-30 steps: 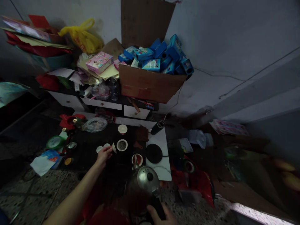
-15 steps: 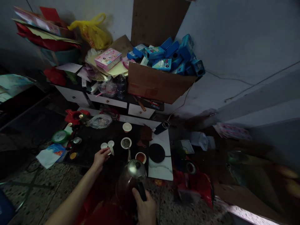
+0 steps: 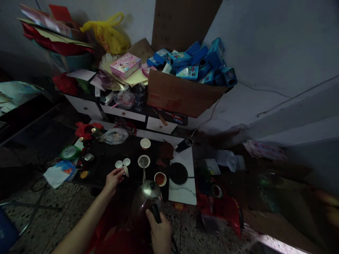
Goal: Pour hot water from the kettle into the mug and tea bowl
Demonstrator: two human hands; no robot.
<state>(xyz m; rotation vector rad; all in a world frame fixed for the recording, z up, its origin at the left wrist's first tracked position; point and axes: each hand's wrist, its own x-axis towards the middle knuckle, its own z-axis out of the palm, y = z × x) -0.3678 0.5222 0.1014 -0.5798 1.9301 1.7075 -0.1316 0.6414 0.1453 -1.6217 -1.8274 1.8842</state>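
My right hand (image 3: 161, 229) grips the black handle of a metal kettle (image 3: 151, 190). The kettle's lid is on, and its spout points away from me, close to a strainer (image 3: 143, 162) set in a white bowl. My left hand (image 3: 114, 179) pinches a small white cup (image 3: 126, 171), tilted on its side. Just beyond it two small white cups (image 3: 119, 164) stand side by side on the black table (image 3: 103, 158). A bowl of reddish-brown liquid (image 3: 160, 179) is right of the spout. Another white bowl (image 3: 145, 143) stands behind the strainer.
A round black plate (image 3: 178, 173) lies on the table's white right end, with a dark flask (image 3: 184, 144) behind it. A clear plastic bag (image 3: 115, 136) and green tape (image 3: 71, 152) are at the left. Behind stands a cabinet with a cardboard box (image 3: 182, 93) of blue packages.
The kettle and my right hand have moved slightly left. My left hand still holds the small cup near the other cups. The whole view has shifted a little.
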